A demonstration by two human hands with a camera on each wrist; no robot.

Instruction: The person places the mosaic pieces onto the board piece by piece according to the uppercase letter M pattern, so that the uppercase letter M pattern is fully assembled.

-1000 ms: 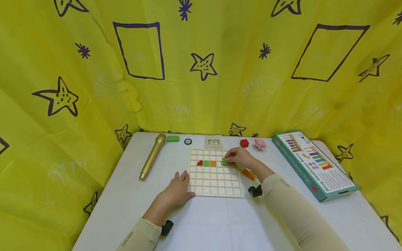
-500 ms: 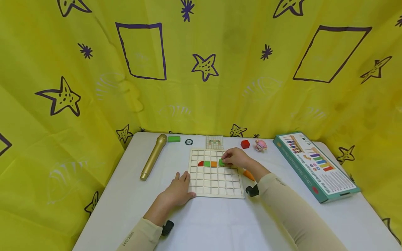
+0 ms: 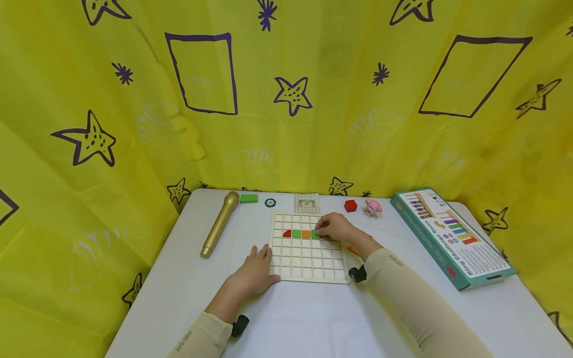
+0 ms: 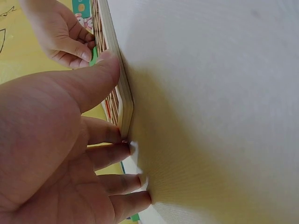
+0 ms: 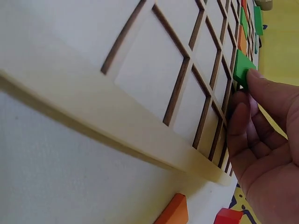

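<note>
My right hand (image 3: 337, 227) pinches a green square tile (image 5: 242, 67) between thumb and fingers at the upper part of a pale wooden grid board (image 3: 309, 282). To that tile's left, in the same row, lie a red rounded piece (image 3: 287, 233), another green tile (image 3: 296, 234) and an orange tile (image 3: 306, 234). The left hand (image 3: 252, 271) rests at the board's left edge near its front corner. In the left wrist view its thumb (image 4: 105, 70) touches the board's side, and its fairly straight fingers (image 4: 124, 184) reach down to the white table.
Behind the board lie a patterned card (image 3: 306, 204), a black-and-white disc (image 3: 270, 203), a green block (image 3: 248, 198), a red block (image 3: 350, 205) and a pink figurine (image 3: 372, 208). A gold microphone (image 3: 219, 226) lies left, a game box (image 3: 452, 238) right. An orange block (image 5: 173, 210) sits beside the board.
My right hand has moved left with the green tile, from a couple of cells away to right beside the orange tile. The left hand has stayed at the board's edge.
</note>
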